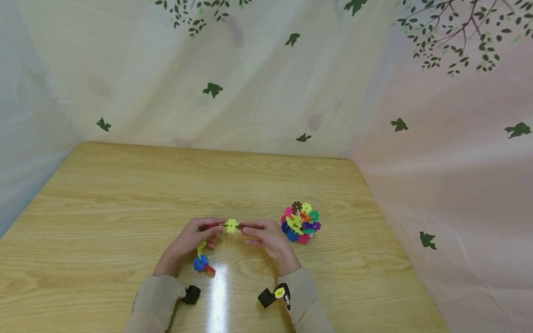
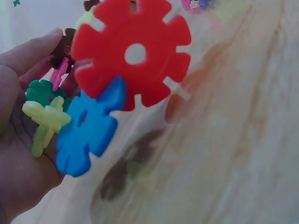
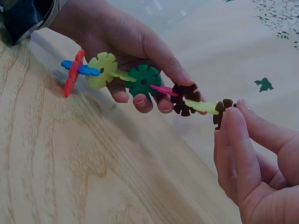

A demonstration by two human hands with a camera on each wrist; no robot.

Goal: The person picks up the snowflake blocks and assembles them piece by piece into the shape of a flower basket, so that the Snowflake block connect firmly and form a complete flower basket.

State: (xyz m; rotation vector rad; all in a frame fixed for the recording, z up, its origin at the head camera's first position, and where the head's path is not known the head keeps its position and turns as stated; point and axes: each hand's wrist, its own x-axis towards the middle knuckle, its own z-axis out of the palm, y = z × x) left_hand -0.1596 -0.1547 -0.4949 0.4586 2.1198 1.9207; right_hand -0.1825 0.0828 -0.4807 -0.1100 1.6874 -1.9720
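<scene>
A chain of notched plastic snowflake discs hangs between both hands above the table. My left hand (image 1: pixel 189 238) pinches a brown disc (image 3: pixel 186 99) partway along it. From there the linked pink, green disc (image 3: pixel 143 80) and yellow pieces run back under the palm to a blue disc (image 2: pixel 86 133) and a red disc (image 2: pixel 133 51) at the free end. At the opposite end, my right hand (image 1: pixel 270 240) pinches another brown disc (image 3: pixel 224 109) between thumb and fingertips. A yellow disc (image 1: pixel 231 225) joins the two brown ones, in the gap between the hands.
A heap of loose snowflake discs (image 1: pixel 300 223) in many colours lies on the wooden table (image 1: pixel 125 185), to the right of my right hand. Pale cloth with printed leaves (image 1: pixel 250 69) hangs behind and beside the table. Black wrist straps sit at both sleeves.
</scene>
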